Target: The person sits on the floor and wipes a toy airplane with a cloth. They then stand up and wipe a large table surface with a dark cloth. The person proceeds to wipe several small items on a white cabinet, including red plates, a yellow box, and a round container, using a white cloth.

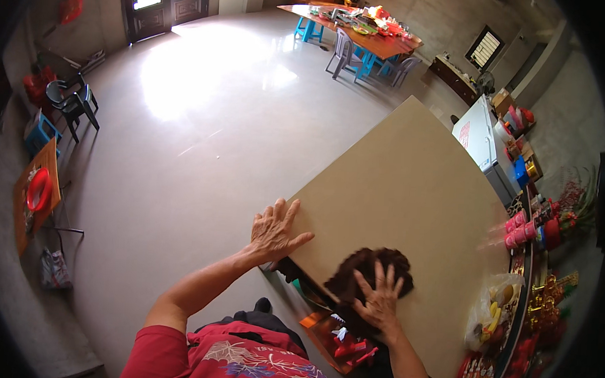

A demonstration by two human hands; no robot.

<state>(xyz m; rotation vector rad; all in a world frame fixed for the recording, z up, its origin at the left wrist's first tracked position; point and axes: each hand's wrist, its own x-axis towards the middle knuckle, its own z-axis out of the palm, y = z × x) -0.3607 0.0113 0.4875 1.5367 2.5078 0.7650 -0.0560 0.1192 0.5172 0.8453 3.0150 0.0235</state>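
Note:
A large beige tabletop point(418, 174) stretches from in front of me to the right and away. My right hand point(382, 304) lies on a dark brown cloth point(353, 276) on this top, fingers spread and pressing down. The cloth is bunched, with a fluffy edge, and partly covered by the hand. At the top's left edge, my left hand point(271, 231) rests with its fingers spread, holding nothing. Below the near edge an orange-brown drawer or box point(320, 325) shows, with red and white items in it.
Along the tabletop's right side stand pink cans point(520, 229), a bag of fruit point(493, 312) and gold ornaments point(548, 294). A white chest freezer point(477, 132) is beyond. Far off is a cluttered wooden table point(390, 47); at left, a black chair point(73, 101) and red basin point(39, 190).

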